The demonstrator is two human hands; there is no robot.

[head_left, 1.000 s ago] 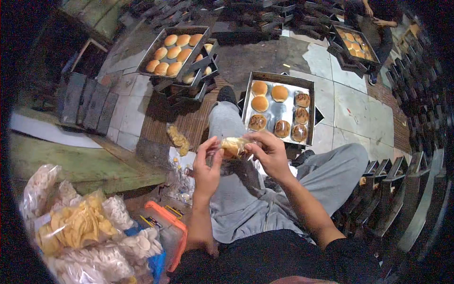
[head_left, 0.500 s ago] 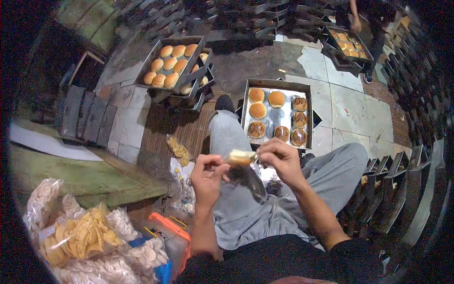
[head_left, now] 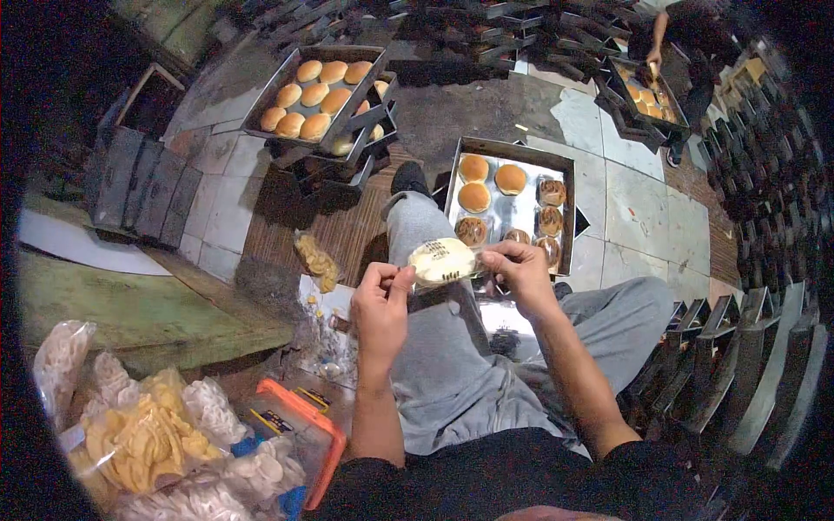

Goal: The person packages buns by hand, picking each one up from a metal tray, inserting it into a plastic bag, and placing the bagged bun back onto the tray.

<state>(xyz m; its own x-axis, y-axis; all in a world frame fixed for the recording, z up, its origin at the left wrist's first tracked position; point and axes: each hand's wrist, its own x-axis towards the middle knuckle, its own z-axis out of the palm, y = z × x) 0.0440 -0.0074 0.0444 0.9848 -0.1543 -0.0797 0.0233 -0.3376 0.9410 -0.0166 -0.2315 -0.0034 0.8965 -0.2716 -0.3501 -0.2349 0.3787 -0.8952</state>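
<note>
A bun in a clear printed wrapper (head_left: 442,262) is held up over my lap, its pale flat side facing me and dark print showing on the plastic. My left hand (head_left: 382,300) pinches its left edge between thumb and fingers. At the other end, my right hand (head_left: 524,276) grips the gathered plastic. Just beyond stands a metal tray (head_left: 512,149) with three plain golden buns (head_left: 510,179) on the left and middle, and several wrapped buns (head_left: 551,219) with dark print along the right and near side.
Stacked trays of buns (head_left: 314,97) stand at far left. A co-worker's hand (head_left: 653,59) is over another bun tray (head_left: 645,97) at far right. Bags of yellow and white pieces (head_left: 148,425) and an orange-rimmed box (head_left: 304,417) lie at left. Metal trays (head_left: 747,356) line the right.
The bun has turned from edge-on so its pale flat side faces me, and sits slightly nearer the tray's front. The co-worker's hand has moved down to the far tray.
</note>
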